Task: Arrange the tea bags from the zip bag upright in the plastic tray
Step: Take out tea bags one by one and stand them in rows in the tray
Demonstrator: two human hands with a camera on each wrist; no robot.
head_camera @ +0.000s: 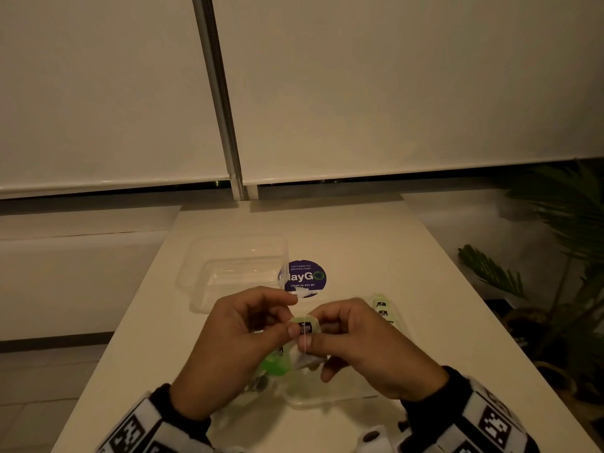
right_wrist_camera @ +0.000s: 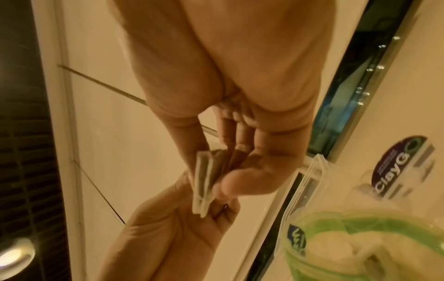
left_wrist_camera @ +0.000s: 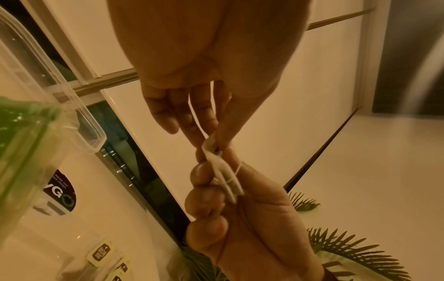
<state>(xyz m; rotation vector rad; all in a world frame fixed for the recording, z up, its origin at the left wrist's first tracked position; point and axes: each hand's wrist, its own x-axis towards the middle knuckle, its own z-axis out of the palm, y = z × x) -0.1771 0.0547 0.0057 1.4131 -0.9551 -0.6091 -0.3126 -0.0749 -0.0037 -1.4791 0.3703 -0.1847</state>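
A tea bag point(head_camera: 304, 357) with a pale green tag point(head_camera: 305, 326) and white string is held above the table between both hands. My left hand point(head_camera: 294, 328) pinches the tag point(left_wrist_camera: 211, 145). My right hand point(head_camera: 312, 338) pinches the bag's paper pouch point(right_wrist_camera: 203, 182) between thumb and fingers, and the string loops over a finger. Below the hands lies the green zip bag point(head_camera: 271, 364). The clear plastic tray point(head_camera: 196, 273) stands behind the hands, slightly left, and looks empty. More tea bags point(head_camera: 382, 308) lie on the table to the right.
A round purple sticker point(head_camera: 305, 277) lies beside the tray's right end. A clear lid point(head_camera: 327, 398) sits under my right hand near the front edge. Potted plant fronds point(head_camera: 555, 256) stand off the table's right side. Window blinds close the back.
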